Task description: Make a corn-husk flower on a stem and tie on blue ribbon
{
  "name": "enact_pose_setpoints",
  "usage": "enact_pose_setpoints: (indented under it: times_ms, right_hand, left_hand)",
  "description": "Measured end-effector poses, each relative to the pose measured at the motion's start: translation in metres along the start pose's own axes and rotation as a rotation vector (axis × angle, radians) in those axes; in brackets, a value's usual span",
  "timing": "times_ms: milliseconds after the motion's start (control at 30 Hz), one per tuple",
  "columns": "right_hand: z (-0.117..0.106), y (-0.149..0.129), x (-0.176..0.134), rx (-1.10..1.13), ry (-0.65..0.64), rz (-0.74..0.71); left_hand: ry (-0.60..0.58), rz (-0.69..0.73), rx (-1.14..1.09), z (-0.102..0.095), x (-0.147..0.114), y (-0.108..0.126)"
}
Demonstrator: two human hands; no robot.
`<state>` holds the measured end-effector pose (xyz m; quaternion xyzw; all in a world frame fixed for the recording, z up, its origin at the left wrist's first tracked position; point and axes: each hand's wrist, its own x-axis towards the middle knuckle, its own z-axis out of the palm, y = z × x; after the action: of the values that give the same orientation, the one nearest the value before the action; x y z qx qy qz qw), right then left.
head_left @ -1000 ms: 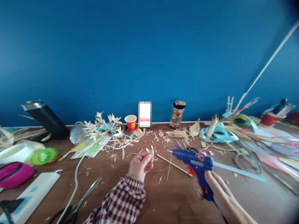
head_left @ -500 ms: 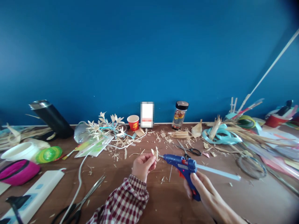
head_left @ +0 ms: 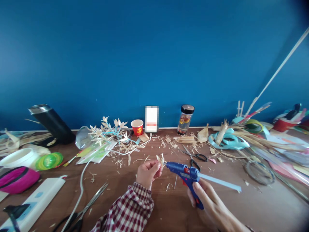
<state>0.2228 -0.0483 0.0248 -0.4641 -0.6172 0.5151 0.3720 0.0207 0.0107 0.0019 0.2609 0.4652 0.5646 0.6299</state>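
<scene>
Between thumb and fingers, my left hand (head_left: 149,172) pinches a small pale flower of dried husk petals (head_left: 161,159) upright above the table. My right hand (head_left: 205,195) is wrapped round the handle of a blue hot glue gun (head_left: 185,174). A long translucent glue stick (head_left: 222,181) sticks out of its back. The gun's nozzle points left and meets or nearly meets the petals; whether it touches I cannot tell. Behind the gun lies a pair of black-handled scissors (head_left: 195,158).
Husk scraps litter the brown table (head_left: 116,206). Finished husk flowers (head_left: 108,130), a red paper cup (head_left: 137,127) and a glass bottle (head_left: 186,119) stand along the wall. At left are larger scissors (head_left: 89,203), a power strip (head_left: 36,206) and a white cable (head_left: 82,180). Blue ribbon (head_left: 229,141) lies right.
My right hand has moved the glue gun slightly left and down, its nozzle now closer to the petals. My left hand stays almost where it was, still pinching the flower.
</scene>
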Motion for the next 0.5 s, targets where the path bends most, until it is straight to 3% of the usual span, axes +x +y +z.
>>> enact_pose_setpoints:
  times_ms: [500]
  right_hand:
    - [0.0008, 0.0012, 0.0036, -0.065, 0.019, 0.002]
  left_hand:
    - [0.054, 0.012, 0.053, 0.0006, 0.0010, -0.0049]
